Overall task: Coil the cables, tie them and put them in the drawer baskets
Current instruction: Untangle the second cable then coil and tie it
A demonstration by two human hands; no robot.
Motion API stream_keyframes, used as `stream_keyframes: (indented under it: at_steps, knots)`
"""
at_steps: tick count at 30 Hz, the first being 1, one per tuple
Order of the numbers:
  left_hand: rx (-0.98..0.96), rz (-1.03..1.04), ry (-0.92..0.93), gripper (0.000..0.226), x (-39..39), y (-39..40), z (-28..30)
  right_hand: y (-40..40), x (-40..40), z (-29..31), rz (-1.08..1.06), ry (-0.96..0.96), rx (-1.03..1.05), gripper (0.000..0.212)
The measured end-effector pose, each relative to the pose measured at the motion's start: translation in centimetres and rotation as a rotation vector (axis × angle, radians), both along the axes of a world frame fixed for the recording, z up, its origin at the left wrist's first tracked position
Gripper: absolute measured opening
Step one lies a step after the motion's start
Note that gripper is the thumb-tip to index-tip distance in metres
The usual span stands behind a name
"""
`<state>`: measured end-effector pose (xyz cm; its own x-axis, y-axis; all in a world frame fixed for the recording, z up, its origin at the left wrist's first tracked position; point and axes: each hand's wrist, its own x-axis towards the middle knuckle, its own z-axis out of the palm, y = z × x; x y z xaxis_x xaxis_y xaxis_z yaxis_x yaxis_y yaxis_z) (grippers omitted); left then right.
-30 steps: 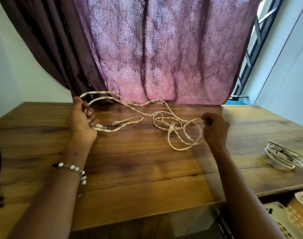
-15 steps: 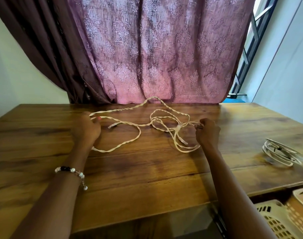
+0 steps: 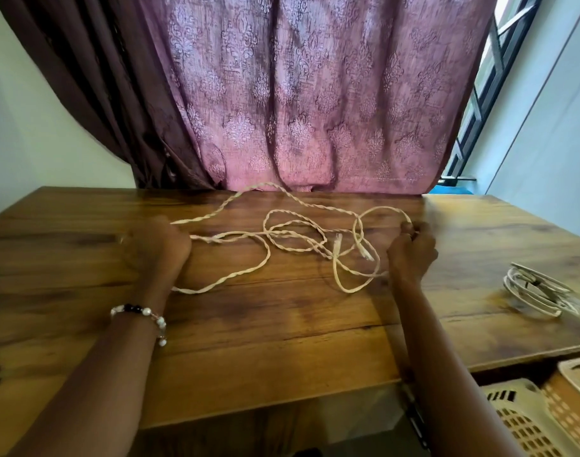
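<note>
Across the middle of the frame, a cream twisted cable lies in loose, tangled loops on the wooden table. The left hand, left of centre, has its fingers curled round one stretch of it; the right hand, right of centre, pinches a loop between its fingertips. At the right edge, well apart, a coiled white cable rests on the table. In the lower right corner sit the drawer baskets, below the table edge.
</note>
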<state>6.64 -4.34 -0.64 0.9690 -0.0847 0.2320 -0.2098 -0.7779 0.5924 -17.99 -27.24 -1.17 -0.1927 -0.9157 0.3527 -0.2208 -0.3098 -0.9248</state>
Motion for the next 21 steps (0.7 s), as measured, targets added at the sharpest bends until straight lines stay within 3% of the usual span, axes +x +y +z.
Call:
stream_keyframes:
  at_steps: [2,4,8,11,14,17,21]
  knots:
    - [0.053,-0.080,-0.284,0.038,-0.9,-0.8,-0.3,0.5,0.6,0.6,0.119,-0.007,-0.129,0.018]
    - [-0.103,-0.338,-0.550,0.046,-1.8,-2.1,-0.5,0.8,1.1,1.2,0.255,-0.027,-0.227,0.014]
    - [-0.146,-0.769,-0.749,0.055,-5.0,-5.4,0.2,2.4,1.9,2.9,0.589,-0.013,-0.368,0.020]
    - [-0.046,-0.891,-0.751,0.053,-6.9,-7.5,0.0,3.8,2.4,4.1,0.737,-0.021,-0.440,0.023]
    - [-0.089,-0.906,-0.631,0.026,-7.4,-8.6,-0.5,4.1,2.9,4.4,0.754,-0.053,-0.439,0.018]
    - [-0.364,-0.910,-0.487,0.014,-6.8,-8.4,-0.8,2.8,3.6,4.3,0.592,-0.205,-0.279,0.019]
    - [-0.844,-0.822,-0.164,0.022,-4.7,-6.8,-0.3,0.0,3.3,4.1,0.354,-0.506,0.086,0.023]
